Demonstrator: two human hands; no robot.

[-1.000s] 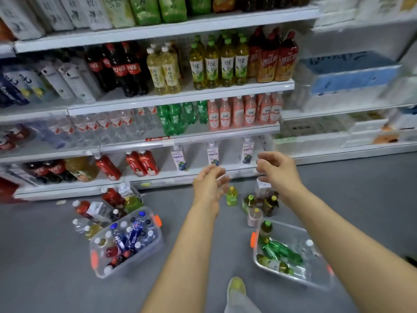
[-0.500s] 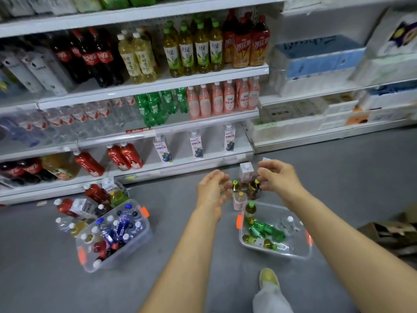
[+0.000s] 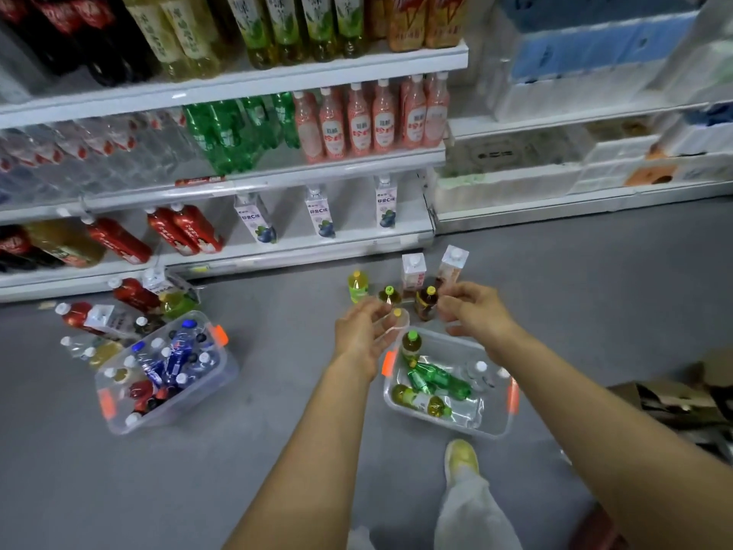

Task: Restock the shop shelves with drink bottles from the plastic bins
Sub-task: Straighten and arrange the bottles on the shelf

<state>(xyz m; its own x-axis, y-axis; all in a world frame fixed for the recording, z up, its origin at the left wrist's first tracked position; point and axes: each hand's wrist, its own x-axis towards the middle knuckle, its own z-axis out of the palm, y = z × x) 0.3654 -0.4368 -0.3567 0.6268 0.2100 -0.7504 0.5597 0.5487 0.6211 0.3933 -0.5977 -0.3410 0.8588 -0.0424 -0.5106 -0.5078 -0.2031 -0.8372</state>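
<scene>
1. In the lower left of the frame a clear plastic bin [image 3: 222, 375] with orange latches sits on the grey floor [image 3: 277, 410], packed with blue-capped and white-capped bottles [image 3: 174, 359], some lying flat.
2. Loose bottles and a carton [image 3: 104, 316] lie on the floor just beside its far corner.
3. The left hand [image 3: 363, 337] hangs empty at centre frame, fingers loosely spread, over the near-left rim of the second bin [image 3: 490, 428].
4. That bin holds far less: a green soda bottle [image 3: 440, 379] on its side, tea bottles [image 3: 420, 402], one upright.
5. Full plastic bottles like these look weighty, smooth and likely slick; I'd take one round the middle or under the cap.
6. The right hand [image 3: 474, 311] is also empty, fingers half curled, near the dark tea bottle [image 3: 426, 303] standing beside two cartons [image 3: 413, 271].
</scene>
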